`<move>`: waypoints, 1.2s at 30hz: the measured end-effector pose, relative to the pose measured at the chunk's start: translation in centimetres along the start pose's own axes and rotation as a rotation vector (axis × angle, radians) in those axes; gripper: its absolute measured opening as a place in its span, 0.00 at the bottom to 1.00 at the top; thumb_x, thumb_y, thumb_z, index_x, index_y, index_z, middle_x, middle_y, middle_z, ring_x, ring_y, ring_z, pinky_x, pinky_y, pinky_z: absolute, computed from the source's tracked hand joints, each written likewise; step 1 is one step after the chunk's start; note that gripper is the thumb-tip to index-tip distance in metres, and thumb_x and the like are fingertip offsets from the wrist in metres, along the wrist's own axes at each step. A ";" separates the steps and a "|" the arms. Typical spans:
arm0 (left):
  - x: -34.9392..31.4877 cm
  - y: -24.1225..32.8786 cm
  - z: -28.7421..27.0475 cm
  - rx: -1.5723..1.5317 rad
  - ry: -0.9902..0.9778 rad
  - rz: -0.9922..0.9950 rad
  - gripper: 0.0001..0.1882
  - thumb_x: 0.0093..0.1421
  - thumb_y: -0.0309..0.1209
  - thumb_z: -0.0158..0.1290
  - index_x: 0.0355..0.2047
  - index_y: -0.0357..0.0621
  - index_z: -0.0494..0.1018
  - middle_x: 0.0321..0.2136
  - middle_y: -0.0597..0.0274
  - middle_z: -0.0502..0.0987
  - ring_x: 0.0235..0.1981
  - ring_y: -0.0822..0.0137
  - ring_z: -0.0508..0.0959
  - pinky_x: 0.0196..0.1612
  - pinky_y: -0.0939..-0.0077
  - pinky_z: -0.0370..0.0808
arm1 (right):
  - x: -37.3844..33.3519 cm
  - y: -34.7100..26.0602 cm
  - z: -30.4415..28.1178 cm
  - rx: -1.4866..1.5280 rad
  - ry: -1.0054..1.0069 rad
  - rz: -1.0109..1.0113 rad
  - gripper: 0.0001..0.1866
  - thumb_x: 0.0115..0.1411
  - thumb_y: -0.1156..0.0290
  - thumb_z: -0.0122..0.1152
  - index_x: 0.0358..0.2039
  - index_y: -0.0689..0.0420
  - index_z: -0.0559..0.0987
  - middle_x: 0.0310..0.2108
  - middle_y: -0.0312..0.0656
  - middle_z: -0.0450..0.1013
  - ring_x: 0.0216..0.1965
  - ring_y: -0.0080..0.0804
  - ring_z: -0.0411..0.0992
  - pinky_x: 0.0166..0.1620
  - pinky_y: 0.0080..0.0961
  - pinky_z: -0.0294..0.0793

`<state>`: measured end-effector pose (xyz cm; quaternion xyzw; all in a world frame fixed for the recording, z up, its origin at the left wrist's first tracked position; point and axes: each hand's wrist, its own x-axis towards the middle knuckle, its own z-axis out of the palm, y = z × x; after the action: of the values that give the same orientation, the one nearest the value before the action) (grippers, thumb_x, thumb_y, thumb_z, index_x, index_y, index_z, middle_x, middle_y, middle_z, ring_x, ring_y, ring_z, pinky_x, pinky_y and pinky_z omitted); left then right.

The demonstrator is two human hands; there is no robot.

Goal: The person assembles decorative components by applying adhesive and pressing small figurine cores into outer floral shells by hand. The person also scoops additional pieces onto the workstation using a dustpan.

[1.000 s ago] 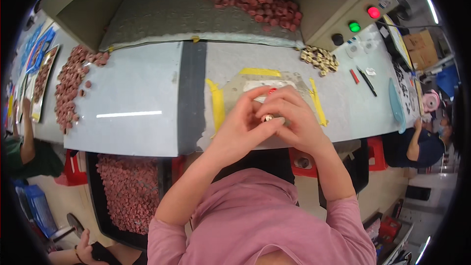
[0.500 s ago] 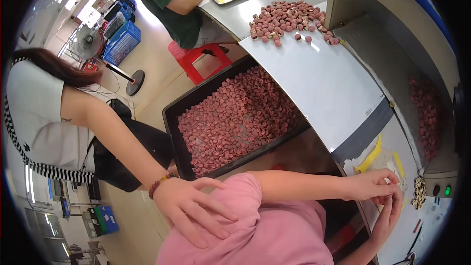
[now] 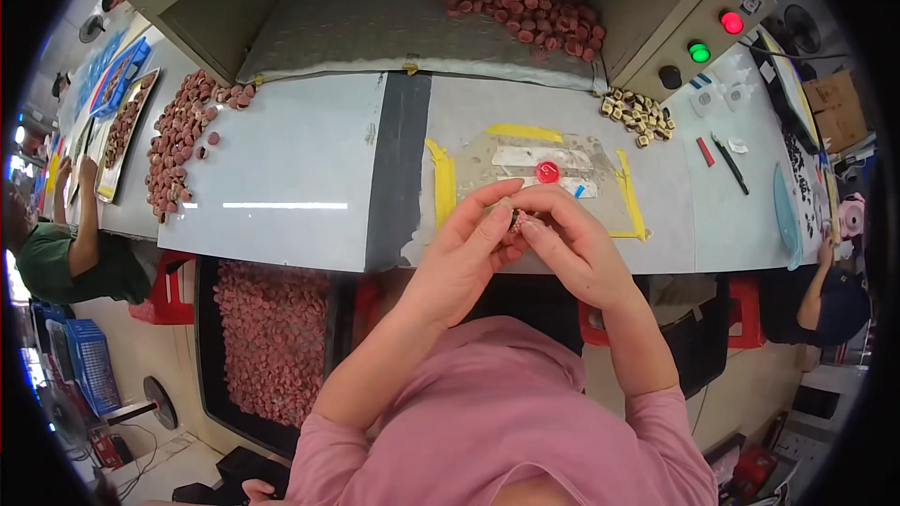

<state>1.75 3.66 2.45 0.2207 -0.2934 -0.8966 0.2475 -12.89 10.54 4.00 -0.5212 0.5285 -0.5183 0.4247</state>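
My left hand [image 3: 469, 242] and my right hand [image 3: 574, 245] meet above the front edge of the bench. Between their fingertips is a small round reddish piece [image 3: 517, 220] with a dark part, mostly covered by the fingers. Just beyond them, a red round disc [image 3: 547, 171] sits on a worn work patch framed by yellow tape [image 3: 444, 183]. Next to the disc lies a small blue piece [image 3: 579, 192]. Small cream-and-black blocks [image 3: 637, 117] are heaped at the right, and reddish round pieces [image 3: 178, 145] are piled at the left.
Ahead, a grey machine opening [image 3: 328, 23] holds more reddish pieces [image 3: 530, 5], with lit buttons [image 3: 699, 52] on its right side. A black bin [image 3: 208, 379] full of them stands low left. Co-workers sit left [image 3: 80, 258] and right [image 3: 816, 295]. A pen [image 3: 731, 165] lies right.
My view has swung from the left round to the bench in front. Both hands stay together at the fingertips. The co-worker's hand on my upper arm is no longer seen there.
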 end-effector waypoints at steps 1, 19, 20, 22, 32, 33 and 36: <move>0.1 -0.2 0.0 -0.004 0.000 0.005 0.20 0.66 0.37 0.45 0.56 0.46 0.61 0.41 0.68 0.69 0.40 0.78 0.68 0.45 0.81 0.67 | 0.0 0.1 -0.1 -0.029 0.000 -0.027 0.10 0.62 0.75 0.49 0.43 0.62 0.72 0.40 0.40 0.68 0.38 0.26 0.69 0.42 0.21 0.69; -0.8 5.9 -4.3 0.993 0.196 0.332 0.13 0.60 0.31 0.51 0.44 0.41 0.69 0.35 0.61 0.75 0.36 0.70 0.74 0.40 0.78 0.71 | -0.3 -0.3 0.3 -0.278 0.164 -0.150 0.18 0.56 0.79 0.51 0.49 0.61 0.69 0.46 0.42 0.67 0.45 0.29 0.66 0.49 0.24 0.64; -0.9 7.9 -5.3 1.305 0.349 0.401 0.11 0.58 0.31 0.53 0.39 0.41 0.71 0.33 0.59 0.76 0.33 0.65 0.75 0.38 0.75 0.72 | -0.6 0.0 -0.4 -0.226 0.199 -0.131 0.18 0.56 0.78 0.51 0.49 0.61 0.69 0.46 0.41 0.67 0.46 0.29 0.65 0.50 0.24 0.63; -0.4 10.8 -9.9 1.704 0.545 0.737 0.10 0.53 0.31 0.56 0.35 0.43 0.73 0.33 0.59 0.75 0.35 0.57 0.74 0.39 0.67 0.72 | -1.4 0.3 -1.9 -0.226 0.262 -0.130 0.16 0.58 0.76 0.50 0.48 0.62 0.69 0.45 0.40 0.67 0.47 0.27 0.64 0.52 0.23 0.61; 0.2 20.1 -16.2 2.098 0.871 0.981 0.16 0.50 0.29 0.58 0.41 0.48 0.72 0.45 0.63 0.71 0.48 0.56 0.67 0.49 0.61 0.63 | -2.8 1.1 -9.1 -0.499 0.492 -0.088 0.08 0.61 0.78 0.49 0.40 0.63 0.73 0.39 0.39 0.69 0.42 0.24 0.67 0.48 0.20 0.65; 1.0 19.2 -15.0 2.070 0.840 0.997 0.16 0.50 0.29 0.58 0.41 0.48 0.72 0.44 0.63 0.71 0.48 0.56 0.67 0.49 0.61 0.63 | -2.6 1.5 -10.1 -0.515 0.516 -0.092 0.08 0.61 0.78 0.49 0.40 0.63 0.73 0.38 0.38 0.70 0.41 0.24 0.68 0.47 0.20 0.65; 6.1 16.8 -11.6 1.963 0.438 1.022 0.14 0.51 0.29 0.56 0.40 0.48 0.73 0.41 0.61 0.72 0.47 0.57 0.69 0.49 0.62 0.63 | -2.2 0.8 -12.3 -0.642 0.567 -0.116 0.07 0.60 0.77 0.50 0.38 0.62 0.74 0.38 0.39 0.71 0.40 0.26 0.69 0.43 0.20 0.67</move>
<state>8.55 -16.56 3.11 0.3263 -0.8776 -0.0135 0.3510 -24.96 14.00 4.31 -0.4925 0.7287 -0.4733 0.0492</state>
